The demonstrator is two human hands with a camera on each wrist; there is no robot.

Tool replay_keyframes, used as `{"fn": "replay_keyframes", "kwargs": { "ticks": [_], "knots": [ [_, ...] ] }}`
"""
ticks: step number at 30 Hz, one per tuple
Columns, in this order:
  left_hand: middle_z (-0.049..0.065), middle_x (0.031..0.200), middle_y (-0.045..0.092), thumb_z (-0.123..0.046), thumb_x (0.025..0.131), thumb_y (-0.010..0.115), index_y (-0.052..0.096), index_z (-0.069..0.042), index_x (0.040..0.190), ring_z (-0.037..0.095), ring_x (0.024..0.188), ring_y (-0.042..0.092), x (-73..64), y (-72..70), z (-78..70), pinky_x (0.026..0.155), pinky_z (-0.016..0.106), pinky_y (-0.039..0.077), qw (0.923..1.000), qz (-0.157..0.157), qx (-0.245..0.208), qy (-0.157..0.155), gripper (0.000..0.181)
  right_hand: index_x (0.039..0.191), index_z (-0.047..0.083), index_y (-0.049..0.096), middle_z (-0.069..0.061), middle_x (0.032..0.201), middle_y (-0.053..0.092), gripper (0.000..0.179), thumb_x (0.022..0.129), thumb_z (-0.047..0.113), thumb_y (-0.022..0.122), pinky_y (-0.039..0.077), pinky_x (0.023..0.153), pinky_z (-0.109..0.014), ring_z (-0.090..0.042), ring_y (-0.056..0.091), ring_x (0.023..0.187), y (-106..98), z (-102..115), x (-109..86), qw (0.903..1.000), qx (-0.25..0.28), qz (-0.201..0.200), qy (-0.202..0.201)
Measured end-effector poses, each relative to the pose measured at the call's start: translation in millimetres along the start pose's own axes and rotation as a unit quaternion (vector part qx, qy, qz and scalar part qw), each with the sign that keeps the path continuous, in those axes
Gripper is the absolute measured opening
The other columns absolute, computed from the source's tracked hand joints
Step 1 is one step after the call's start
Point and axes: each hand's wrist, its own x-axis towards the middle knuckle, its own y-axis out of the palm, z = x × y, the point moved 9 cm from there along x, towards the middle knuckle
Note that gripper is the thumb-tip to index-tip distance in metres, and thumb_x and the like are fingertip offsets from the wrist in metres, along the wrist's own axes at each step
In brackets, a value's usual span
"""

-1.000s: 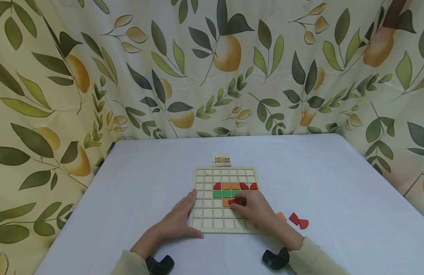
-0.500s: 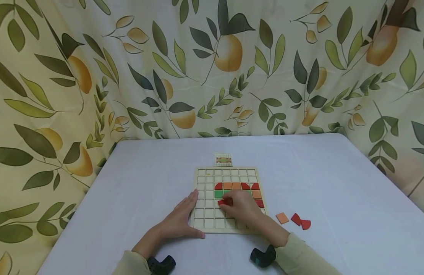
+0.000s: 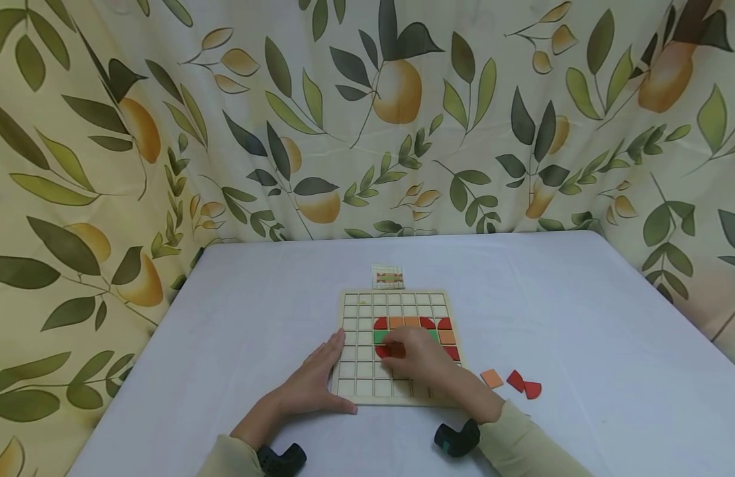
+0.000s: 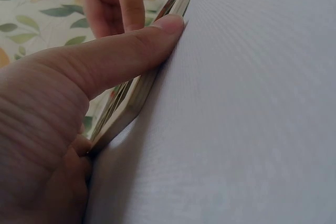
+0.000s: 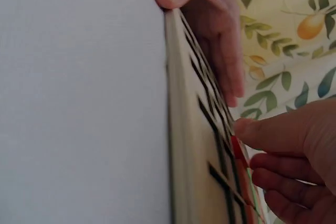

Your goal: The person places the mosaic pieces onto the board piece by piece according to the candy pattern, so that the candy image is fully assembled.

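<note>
A wooden grid board [image 3: 357,387] lies on the table, with red, orange and green tiles in several of its cells. My right hand [image 3: 420,354] is over the middle of the board, thumb and fingertips pinching a red quarter-round tile [image 3: 381,352] at a cell below the green tile [image 3: 380,337]. In the right wrist view, the thumb tip is right at that red tile [image 5: 239,148]. My left hand [image 3: 310,377] steadies the board, fingers straight along its left edge and thumb at the front edge; the left wrist view shows the thumb [image 4: 131,48] lying across the board's rim.
A small pattern card [image 3: 388,277] lies behind the board. To the right of the board are a loose orange tile [image 3: 492,378] and two red tiles [image 3: 515,381]. A leaf-and-fruit patterned curtain [image 3: 397,152] hangs behind the white table [image 3: 272,285].
My right hand has moved left across the board with the red tile and lowered it to a cell at the left end of the third tile row. The left hand stays put.
</note>
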Motion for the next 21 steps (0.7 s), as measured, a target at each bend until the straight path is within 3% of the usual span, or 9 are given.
{"fn": "replay_keyframes", "kwargs": {
  "ticks": [11,21],
  "knots": [
    [0.001,0.153,0.005,-0.063,0.056,0.076,0.006,-0.010,0.148,0.014,0.138,0.004,-0.8,-0.4,-1.4,0.110,0.039,0.010,1.0000,-0.001,0.001,0.001,0.127,0.101,0.009,0.071,0.003,0.095,0.067,0.022,0.080,0.009,0.072,0.050,0.073,-0.024,-0.009,0.056,0.083,2.0,3.3,-0.2,0.9984,-0.012,0.038,-0.041],
    [0.002,0.153,0.005,-0.063,0.057,0.076,0.007,-0.008,0.148,0.014,0.138,0.004,-1.6,-1.6,-3.8,0.110,0.040,0.010,1.0000,-0.001,0.002,0.005,0.127,0.101,0.007,0.070,0.002,0.094,0.065,0.023,0.079,0.010,0.072,0.049,0.069,-0.025,-0.011,0.053,0.081,1.6,0.0,1.2,0.9994,0.005,0.025,-0.021]
  ]
}}
